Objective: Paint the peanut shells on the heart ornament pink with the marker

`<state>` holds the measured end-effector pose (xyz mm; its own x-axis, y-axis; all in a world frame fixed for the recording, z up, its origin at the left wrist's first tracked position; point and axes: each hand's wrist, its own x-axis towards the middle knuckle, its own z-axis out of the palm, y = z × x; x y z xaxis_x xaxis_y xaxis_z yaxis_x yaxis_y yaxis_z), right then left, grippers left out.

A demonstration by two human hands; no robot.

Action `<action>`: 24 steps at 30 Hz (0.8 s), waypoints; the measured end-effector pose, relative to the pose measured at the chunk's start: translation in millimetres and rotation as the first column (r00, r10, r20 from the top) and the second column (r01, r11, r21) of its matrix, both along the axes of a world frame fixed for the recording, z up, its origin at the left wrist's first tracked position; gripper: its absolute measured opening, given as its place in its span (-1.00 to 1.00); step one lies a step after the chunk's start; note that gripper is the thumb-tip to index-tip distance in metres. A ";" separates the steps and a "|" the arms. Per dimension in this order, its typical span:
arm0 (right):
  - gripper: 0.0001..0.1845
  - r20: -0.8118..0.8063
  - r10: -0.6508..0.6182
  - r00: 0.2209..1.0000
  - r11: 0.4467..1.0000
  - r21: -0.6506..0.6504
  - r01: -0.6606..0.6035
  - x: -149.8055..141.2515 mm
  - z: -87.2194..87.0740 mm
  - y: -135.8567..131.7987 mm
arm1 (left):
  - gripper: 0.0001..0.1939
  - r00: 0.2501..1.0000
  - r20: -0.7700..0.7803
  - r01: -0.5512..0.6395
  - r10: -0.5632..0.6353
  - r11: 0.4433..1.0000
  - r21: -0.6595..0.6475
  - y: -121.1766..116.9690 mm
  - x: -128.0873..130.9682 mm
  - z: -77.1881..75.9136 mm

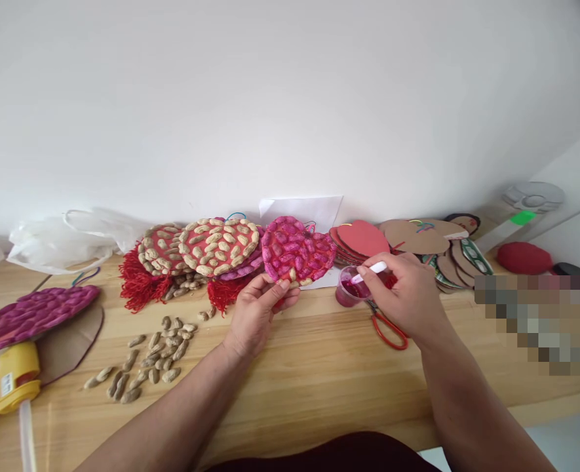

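My left hand [257, 311] pinches the lower edge of a heart-shaped piece covered in pink-painted peanut shells [294, 249] and holds it upright above the wooden table [319, 380]. My right hand [407, 298] grips a brush with a white handle [371, 271]. The brush tip dips into a small clear cup of pink paint [348, 288] that stands on the table just right of the heart.
Unpainted peanut hearts with red tassels [196, 252] lie behind, and loose peanuts [152, 357] to the left. Red-handled scissors [388, 328] rest under my right hand. Cardboard heart cut-outs [402, 236] are stacked at the right. A yellow glue gun [4, 387] and a purple heart [34, 308] sit far left.
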<state>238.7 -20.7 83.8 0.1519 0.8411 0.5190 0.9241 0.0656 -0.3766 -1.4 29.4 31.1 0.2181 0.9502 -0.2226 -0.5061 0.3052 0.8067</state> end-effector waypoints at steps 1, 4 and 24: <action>-0.86 -0.015 0.007 1.000 0.998 0.056 -0.006 0.9 1.6 -1.1 | -0.62 1.000 -0.004 0.000 0.000 1.000 0.001 -0.2 0.4 0.5; -0.85 -0.038 0.019 0.999 0.978 0.209 -0.011 2.4 5.3 -4.9 | -0.61 1.000 -0.023 0.008 -0.008 1.000 0.009 -0.7 1.1 1.5; -0.81 -0.045 0.447 0.893 0.852 0.324 -0.411 -42.4 -7.0 -15.8 | -0.62 0.979 -0.197 0.074 -0.051 0.991 0.112 -8.4 3.6 0.4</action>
<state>196.3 -36.5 76.8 -0.1145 0.6445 0.7560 0.7294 0.5712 -0.3765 2.3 21.0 31.5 0.2413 0.9582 -0.1534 -0.3197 0.2278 0.9197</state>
